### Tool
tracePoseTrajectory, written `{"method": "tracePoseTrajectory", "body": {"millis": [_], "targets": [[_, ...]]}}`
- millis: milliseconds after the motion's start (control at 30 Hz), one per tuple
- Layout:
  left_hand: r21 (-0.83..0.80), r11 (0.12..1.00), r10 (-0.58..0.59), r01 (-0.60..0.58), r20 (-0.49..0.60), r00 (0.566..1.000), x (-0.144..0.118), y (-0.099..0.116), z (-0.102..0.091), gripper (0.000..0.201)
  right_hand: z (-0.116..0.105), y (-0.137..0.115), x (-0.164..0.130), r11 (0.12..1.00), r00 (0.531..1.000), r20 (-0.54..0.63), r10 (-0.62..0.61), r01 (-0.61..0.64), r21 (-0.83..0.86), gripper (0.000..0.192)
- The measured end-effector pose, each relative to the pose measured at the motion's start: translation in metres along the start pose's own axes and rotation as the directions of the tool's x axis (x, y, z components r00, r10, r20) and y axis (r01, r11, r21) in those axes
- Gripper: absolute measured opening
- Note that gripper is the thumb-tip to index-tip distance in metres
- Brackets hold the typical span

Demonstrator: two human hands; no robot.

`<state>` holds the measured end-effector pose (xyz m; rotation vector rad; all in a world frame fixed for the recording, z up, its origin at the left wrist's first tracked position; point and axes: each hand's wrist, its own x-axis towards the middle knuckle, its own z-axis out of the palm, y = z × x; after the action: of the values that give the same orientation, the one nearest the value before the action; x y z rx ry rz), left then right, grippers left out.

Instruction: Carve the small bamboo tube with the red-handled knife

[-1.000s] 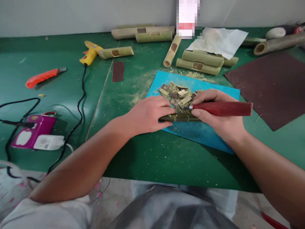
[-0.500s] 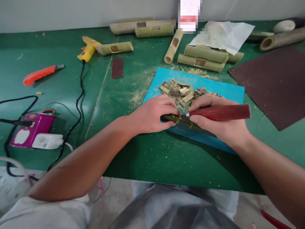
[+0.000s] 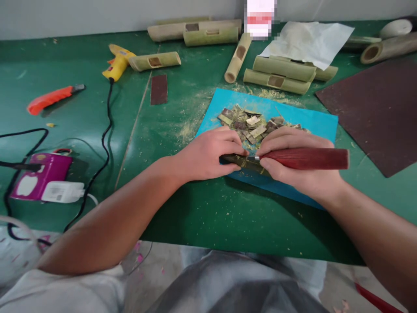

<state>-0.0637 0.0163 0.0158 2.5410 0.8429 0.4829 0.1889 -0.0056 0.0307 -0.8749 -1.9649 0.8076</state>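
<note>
We note the left hand (image 3: 208, 154) curled closed on a dark bamboo strip (image 3: 243, 161), which lies on the blue mat (image 3: 312, 119); the right hand (image 3: 298, 167) is clenched about a red-handled knife (image 3: 306, 158), blade against the strip. Bamboo chips (image 3: 250, 124) lie just behind on the green table (image 3: 202, 213), against a pale wall.
</note>
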Motion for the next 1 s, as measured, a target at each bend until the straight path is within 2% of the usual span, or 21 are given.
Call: {"method": "tracePoseTrajectory", "body": {"millis": [133,267,367,700,1000], "targets": [[-0.028,0.999,0.014,-0.015,-0.02,1.0,0.0,-0.0029,0.0002,0.021,0.0003,-0.0012,-0.0005,0.995,0.997,-0.021,-0.077,0.075,-0.059,0.012],[-0.038,0.999,0.016,-0.017,-0.026,1.0,0.0004,-0.0045,0.0008,0.024,0.0025,-0.0015,-0.0041,0.994,0.993,-0.094,-0.071,0.063,-0.087,0.013],[-0.039,0.999,0.003,-0.004,-0.022,1.0,0.0008,-0.0033,0.0005,0.024,0.0032,-0.0013,-0.0057,0.995,0.993,-0.106,-0.058,0.05,-0.083,0.013],[-0.018,0.999,-0.035,0.035,0.012,0.999,0.0005,-0.0018,-0.0021,0.021,0.0022,-0.0001,-0.0034,0.999,0.999,-0.019,0.048,-0.049,-0.023,0.011],[-0.024,0.999,-0.032,0.032,0.017,0.999,0.0011,-0.0006,-0.0025,0.02,0.0024,-0.0007,-0.0002,1.0,1.0,0.001,0.003,-0.003,-0.007,0.013]]}}
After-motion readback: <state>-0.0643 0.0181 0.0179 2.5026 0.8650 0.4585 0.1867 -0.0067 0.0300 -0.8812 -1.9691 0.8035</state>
